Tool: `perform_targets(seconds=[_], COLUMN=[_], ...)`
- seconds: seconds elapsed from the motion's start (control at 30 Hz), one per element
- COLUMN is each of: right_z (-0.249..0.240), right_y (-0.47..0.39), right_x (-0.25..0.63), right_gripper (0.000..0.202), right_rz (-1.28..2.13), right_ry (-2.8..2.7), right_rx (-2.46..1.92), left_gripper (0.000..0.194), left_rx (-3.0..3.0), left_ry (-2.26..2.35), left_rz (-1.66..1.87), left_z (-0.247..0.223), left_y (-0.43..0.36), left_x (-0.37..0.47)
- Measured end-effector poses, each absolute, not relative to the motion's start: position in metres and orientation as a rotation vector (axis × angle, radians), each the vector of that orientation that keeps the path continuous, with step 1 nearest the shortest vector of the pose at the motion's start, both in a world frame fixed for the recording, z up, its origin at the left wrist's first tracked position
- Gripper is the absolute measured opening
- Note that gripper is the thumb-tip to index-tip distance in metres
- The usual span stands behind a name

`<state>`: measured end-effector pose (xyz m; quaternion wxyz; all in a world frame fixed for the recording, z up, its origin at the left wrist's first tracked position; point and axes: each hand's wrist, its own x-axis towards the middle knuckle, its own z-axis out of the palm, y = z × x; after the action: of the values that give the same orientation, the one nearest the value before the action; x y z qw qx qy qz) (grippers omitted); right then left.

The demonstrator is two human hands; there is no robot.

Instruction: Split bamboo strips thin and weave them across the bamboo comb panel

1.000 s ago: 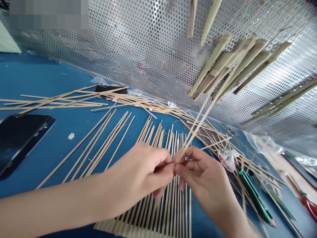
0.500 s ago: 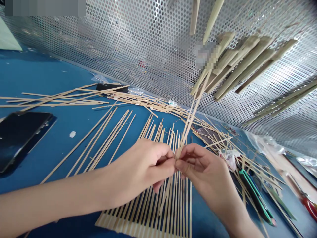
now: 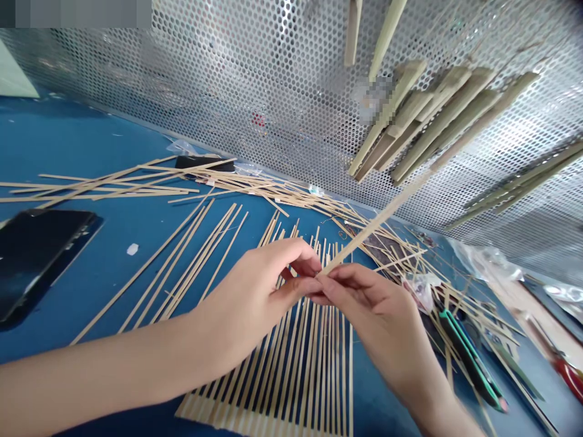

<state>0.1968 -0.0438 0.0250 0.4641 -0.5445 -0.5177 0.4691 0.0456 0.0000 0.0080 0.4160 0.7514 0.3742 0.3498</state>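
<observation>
A long thin bamboo strip (image 3: pixel 380 221) slants up to the right from between my hands. My left hand (image 3: pixel 262 291) is closed, thumb and fingers pinched at the strip's lower end. Right beside it, my right hand (image 3: pixel 376 306) pinches the same strip, and the fingertips of both hands meet. The exact end of the strip is hidden by the fingers. Under my hands, a row of narrow bamboo strips (image 3: pixel 291 364) lies spread out side by side, joined along a pale band (image 3: pixel 218 416) near the bottom edge.
Loose bamboo strips (image 3: pixel 150 264) lie left of the row, and a heap (image 3: pixel 268 185) runs along the perforated metal panel (image 3: pixel 204 79). A black phone-like slab (image 3: pixel 45 255) is at left. A green-black cutter (image 3: pixel 471 358) and red-handled tool (image 3: pixel 567 373) lie right. Bamboo pieces (image 3: pixel 446 127) hang on the panel.
The bamboo strip has swung from steep to a lower slant toward the right. Before, two thin lengths showed above the fingers and a tail below; now a single length shows. My hands stay together.
</observation>
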Motion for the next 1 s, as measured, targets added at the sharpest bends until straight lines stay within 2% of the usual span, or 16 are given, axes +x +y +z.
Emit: perform_targets(seconds=[0.43, 0.7, 1.0], right_z=[0.010, 0.019, 0.015], right_y=[-0.052, -0.048, -0.046], right_x=[0.190, 0.186, 0.189], right_gripper=[0.007, 0.005, 0.005], right_rz=[0.944, 1.084, 1.070], right_ry=[-1.368, -1.219, -1.203], right_rx=[-1.473, -1.386, -1.372], left_gripper=[0.011, 0.014, 0.008], left_rx=[1.834, 1.880, 1.631], left_ry=[1.017, 0.987, 0.967], left_rz=[0.763, 0.738, 0.772], left_z=[0.007, 0.008, 0.008], left_y=[-0.004, -0.004, 0.001], left_x=[0.046, 0.047, 0.048])
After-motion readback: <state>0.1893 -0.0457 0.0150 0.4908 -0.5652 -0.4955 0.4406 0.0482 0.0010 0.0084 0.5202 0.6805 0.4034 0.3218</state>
